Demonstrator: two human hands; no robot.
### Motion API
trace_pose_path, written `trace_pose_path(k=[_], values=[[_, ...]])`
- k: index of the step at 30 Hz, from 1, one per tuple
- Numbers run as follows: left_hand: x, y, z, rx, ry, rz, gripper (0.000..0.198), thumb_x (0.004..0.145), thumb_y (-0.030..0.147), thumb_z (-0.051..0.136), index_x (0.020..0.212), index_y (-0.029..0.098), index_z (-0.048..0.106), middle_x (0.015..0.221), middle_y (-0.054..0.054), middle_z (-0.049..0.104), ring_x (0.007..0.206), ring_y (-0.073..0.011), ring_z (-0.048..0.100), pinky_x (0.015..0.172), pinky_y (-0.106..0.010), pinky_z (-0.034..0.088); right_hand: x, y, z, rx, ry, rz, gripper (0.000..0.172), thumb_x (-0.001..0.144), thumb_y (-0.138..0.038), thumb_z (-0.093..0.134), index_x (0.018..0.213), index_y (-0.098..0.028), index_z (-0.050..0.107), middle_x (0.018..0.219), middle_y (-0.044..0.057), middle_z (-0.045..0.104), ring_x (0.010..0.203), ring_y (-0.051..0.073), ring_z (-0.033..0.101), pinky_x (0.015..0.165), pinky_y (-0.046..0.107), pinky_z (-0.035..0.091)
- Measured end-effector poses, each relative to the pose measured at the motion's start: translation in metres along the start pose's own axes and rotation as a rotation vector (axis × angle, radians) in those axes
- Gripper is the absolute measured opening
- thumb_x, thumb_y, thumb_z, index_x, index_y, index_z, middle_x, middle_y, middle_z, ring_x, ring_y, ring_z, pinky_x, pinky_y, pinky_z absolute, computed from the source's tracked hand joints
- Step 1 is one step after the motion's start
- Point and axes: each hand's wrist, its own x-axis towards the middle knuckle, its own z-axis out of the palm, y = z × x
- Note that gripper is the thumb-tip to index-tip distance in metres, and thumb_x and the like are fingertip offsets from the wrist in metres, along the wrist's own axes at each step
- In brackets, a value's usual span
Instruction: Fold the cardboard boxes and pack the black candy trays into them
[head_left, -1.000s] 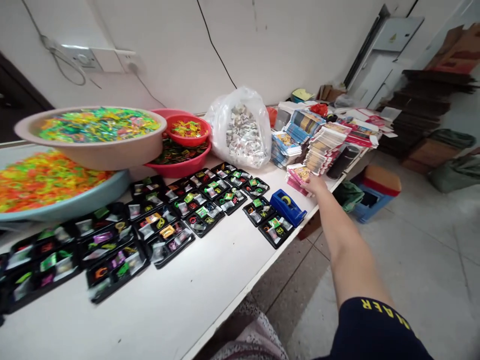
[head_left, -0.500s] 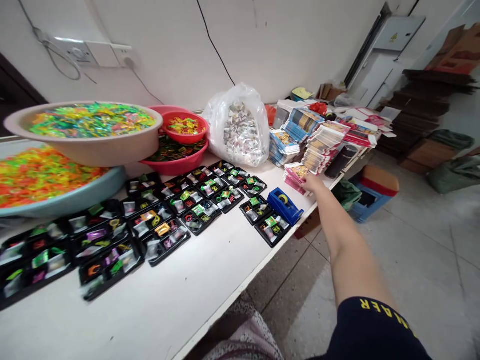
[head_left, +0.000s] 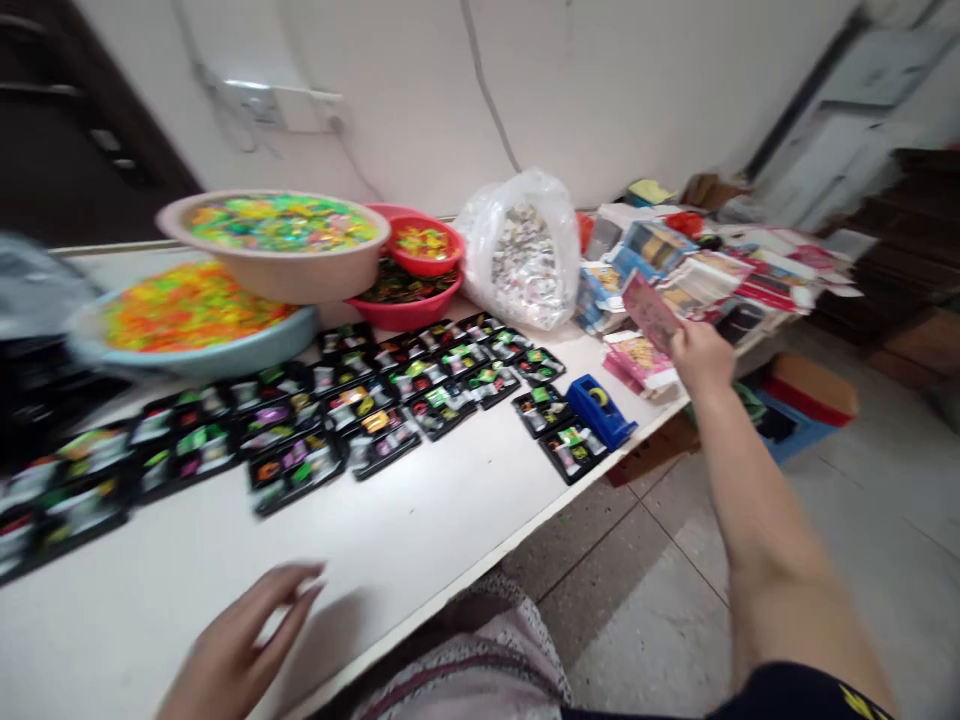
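My right hand [head_left: 701,355] is stretched far out to the right and grips a pink printed card [head_left: 649,310], lifted a little above a pink stack of cards [head_left: 637,358] at the table's edge. My left hand [head_left: 244,640] hovers low over the bare front of the white table [head_left: 420,540], fingers extended and apart, holding nothing. Rows of black trays with small coloured packets [head_left: 352,410] lie between the two hands. A blue tape dispenser [head_left: 600,408] sits near the right hand.
Large basins of colourful small pieces [head_left: 277,225] stand at the back left, with red bowls [head_left: 420,245] beside them. A clear bag of small items [head_left: 529,255] and stacks of card packs [head_left: 675,265] fill the back right. A blue stool [head_left: 806,405] stands on the floor.
My right hand has picked a pink card up off the stack. My left hand has come into view at the bottom. The camera has swung left, blurring the picture.
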Motion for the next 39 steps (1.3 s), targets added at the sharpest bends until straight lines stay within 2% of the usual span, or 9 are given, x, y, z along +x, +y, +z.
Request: trace_pose_path(k=[4, 7, 10, 17, 23, 29, 32, 36, 39], values=[[-0.011, 0.04, 0.045, -0.464, -0.208, -0.083, 0.036, 0.08, 0.046, 0.065, 0.113, 0.031, 0.067, 0.102, -0.008, 0.072, 0.09, -0.0262, 0.07, 0.081, -0.038, 0.059, -0.099, -0.09, -0.01, 0.349, 0.208, -0.489, 0.039, 0.095, -0.029, 0.038, 0.126, -0.016, 0.058, 0.119, 0.016, 0.066, 0.108, 0.03, 0.063, 0.09, 0.042, 0.05], [-0.006, 0.055, 0.076, -0.822, -0.294, -0.089, 0.075, 0.078, 0.039, 0.072, 0.144, 0.03, 0.037, 0.134, -0.015, 0.055, 0.12, -0.0298, 0.056, 0.095, -0.044, 0.052, -0.185, -0.164, -0.008, 0.67, 0.044, -0.853, 0.04, 0.095, -0.022, 0.039, 0.132, -0.022, 0.053, 0.118, 0.011, 0.068, 0.103, 0.025, 0.066, 0.087, 0.039, 0.055], [-0.02, 0.05, 0.087, -0.986, -0.14, -0.192, 0.082, 0.08, 0.042, 0.07, 0.147, 0.03, 0.024, 0.145, -0.015, 0.039, 0.127, -0.0295, 0.049, 0.103, -0.047, 0.046, -0.249, -0.221, -0.007, 0.862, -0.012, -0.91, 0.044, 0.094, -0.016, 0.039, 0.136, -0.023, 0.049, 0.115, 0.01, 0.069, 0.103, 0.024, 0.066, 0.088, 0.04, 0.057], [-0.056, -0.005, 0.061, -0.817, 0.316, -0.427, 0.044, 0.088, 0.046, 0.056, 0.124, 0.023, 0.046, 0.125, -0.008, 0.057, 0.118, -0.0236, 0.055, 0.107, -0.041, 0.042, -0.318, -0.281, -0.009, 0.854, -0.265, -1.047, 0.045, 0.088, -0.021, 0.046, 0.132, -0.013, 0.051, 0.127, 0.017, 0.06, 0.114, 0.031, 0.059, 0.098, 0.046, 0.053], [-0.051, -0.035, 0.036, -0.726, 0.121, -0.366, 0.04, 0.083, 0.043, 0.06, 0.114, 0.018, 0.058, 0.117, -0.009, 0.063, 0.11, -0.0252, 0.059, 0.1, -0.04, 0.045, -0.288, -0.279, 0.001, 1.131, -0.267, -1.08, 0.043, 0.092, -0.023, 0.048, 0.135, -0.024, 0.047, 0.122, 0.011, 0.063, 0.116, 0.026, 0.057, 0.1, 0.046, 0.05], [-0.036, -0.037, 0.062, -0.653, -0.119, -0.29, 0.029, 0.081, 0.037, 0.059, 0.1, 0.015, 0.06, 0.096, -0.007, 0.064, 0.088, -0.0215, 0.058, 0.082, -0.034, 0.049, -0.251, -0.283, 0.023, 0.897, -0.236, -0.919, 0.04, 0.091, -0.028, 0.046, 0.127, -0.012, 0.053, 0.12, 0.019, 0.059, 0.115, 0.031, 0.053, 0.1, 0.052, 0.045], [-0.033, -0.041, 0.08, -0.644, -0.16, -0.266, 0.028, 0.082, 0.035, 0.057, 0.1, 0.013, 0.058, 0.096, -0.006, 0.063, 0.087, -0.0205, 0.057, 0.079, -0.032, 0.048, -0.244, -0.278, 0.028, 0.868, -0.361, -0.833, 0.031, 0.087, -0.034, 0.052, 0.109, -0.013, 0.061, 0.103, 0.016, 0.064, 0.099, 0.029, 0.059, 0.088, 0.045, 0.05], [-0.028, -0.048, 0.089, -0.582, -0.242, -0.25, 0.032, 0.083, 0.03, 0.057, 0.11, 0.012, 0.054, 0.104, -0.008, 0.062, 0.093, -0.0218, 0.059, 0.081, -0.034, 0.05, -0.223, -0.271, 0.037, 0.825, -0.743, -0.723, 0.026, 0.079, -0.045, 0.058, 0.08, -0.019, 0.063, 0.076, 0.004, 0.066, 0.069, 0.022, 0.061, 0.063, 0.032, 0.048], [-0.026, -0.042, 0.085, -0.317, -0.112, -0.156, 0.052, 0.078, 0.026, 0.067, 0.125, 0.014, 0.047, 0.123, -0.013, 0.057, 0.113, -0.0276, 0.053, 0.098, -0.044, 0.045, -0.21, -0.268, 0.042, 0.851, -0.878, -0.679, 0.032, 0.072, -0.051, 0.059, 0.069, -0.02, 0.063, 0.066, 0.002, 0.066, 0.063, 0.02, 0.059, 0.058, 0.029, 0.044]])
